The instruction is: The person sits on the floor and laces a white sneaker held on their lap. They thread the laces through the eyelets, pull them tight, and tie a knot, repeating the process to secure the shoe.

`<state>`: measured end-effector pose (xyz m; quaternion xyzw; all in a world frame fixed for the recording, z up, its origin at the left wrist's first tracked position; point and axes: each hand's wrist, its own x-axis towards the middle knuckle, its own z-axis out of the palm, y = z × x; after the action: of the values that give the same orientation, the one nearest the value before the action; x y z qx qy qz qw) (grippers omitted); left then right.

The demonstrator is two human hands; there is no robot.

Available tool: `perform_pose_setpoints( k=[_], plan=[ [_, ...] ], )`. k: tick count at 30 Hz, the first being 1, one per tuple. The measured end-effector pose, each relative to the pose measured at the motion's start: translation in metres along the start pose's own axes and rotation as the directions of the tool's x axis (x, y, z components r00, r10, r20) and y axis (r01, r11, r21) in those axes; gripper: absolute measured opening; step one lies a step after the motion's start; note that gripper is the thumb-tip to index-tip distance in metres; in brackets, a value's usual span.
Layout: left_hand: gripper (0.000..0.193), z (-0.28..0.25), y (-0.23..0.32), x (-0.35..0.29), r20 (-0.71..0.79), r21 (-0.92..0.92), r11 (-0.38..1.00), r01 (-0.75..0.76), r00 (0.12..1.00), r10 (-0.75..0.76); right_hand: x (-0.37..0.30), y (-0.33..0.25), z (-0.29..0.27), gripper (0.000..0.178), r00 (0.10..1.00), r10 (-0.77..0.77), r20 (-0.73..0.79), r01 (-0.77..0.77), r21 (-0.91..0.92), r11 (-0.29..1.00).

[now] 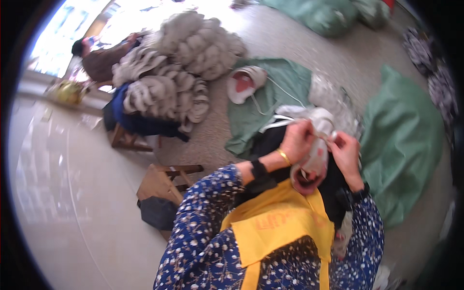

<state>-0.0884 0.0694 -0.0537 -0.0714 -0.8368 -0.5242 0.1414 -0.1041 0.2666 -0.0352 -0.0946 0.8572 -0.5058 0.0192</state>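
A pale shoe upper (316, 162) with pinkish-red lining lies lengthwise over my lap, its opening toward me. My left hand (297, 142) is closed in a pinch at its left side. Across from it, my right hand (346, 153) has thumb and fingers pinched at the right side; a small whitish bit shows at the fingertips, too blurred to name. White strips (276, 123) trail from the upper to the left of my left hand. Beyond, another shoe upper (244, 84) with red lining and a loose white cord rests on a green sheet (241, 123).
A big heap of grey-beige shoe uppers (164, 87) is stacked on a wooden stool at left. Nearer stands a second wooden stool (162, 183) with a dark cloth. Green sacks (403, 145) lie at right and far back. Another person (99, 65) sits behind the heap.
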Motion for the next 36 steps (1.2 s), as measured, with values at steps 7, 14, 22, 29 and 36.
perform_pose_setpoints(
  k=[7,14,22,29,36],
  plan=[
    [0.019,-0.005,0.001,0.007,0.061,-0.053,0.992,0.118,0.991,-0.115,0.003,0.004,0.000,0.010,0.992,0.113,0.058,-0.125,0.260,0.957],
    [0.027,-0.001,0.001,0.010,-0.006,-0.013,0.993,0.114,0.993,-0.114,0.004,-0.011,-0.007,0.015,0.996,0.074,-0.058,-0.073,0.014,0.997],
    [0.027,-0.006,0.014,0.010,0.048,-0.027,0.993,0.111,0.993,-0.110,0.002,-0.013,-0.007,0.008,0.995,-0.066,-0.070,0.066,-0.003,0.998],
    [0.021,-0.005,0.008,0.008,0.073,0.034,0.999,0.029,0.997,-0.032,-0.002,-0.019,-0.009,0.014,0.992,-0.129,-0.003,0.129,-0.055,0.990],
    [0.034,-0.004,0.022,0.003,0.083,0.088,0.995,0.034,0.996,-0.041,-0.001,-0.024,-0.008,0.017,0.983,-0.157,0.094,0.166,-0.090,0.982]
  ],
)
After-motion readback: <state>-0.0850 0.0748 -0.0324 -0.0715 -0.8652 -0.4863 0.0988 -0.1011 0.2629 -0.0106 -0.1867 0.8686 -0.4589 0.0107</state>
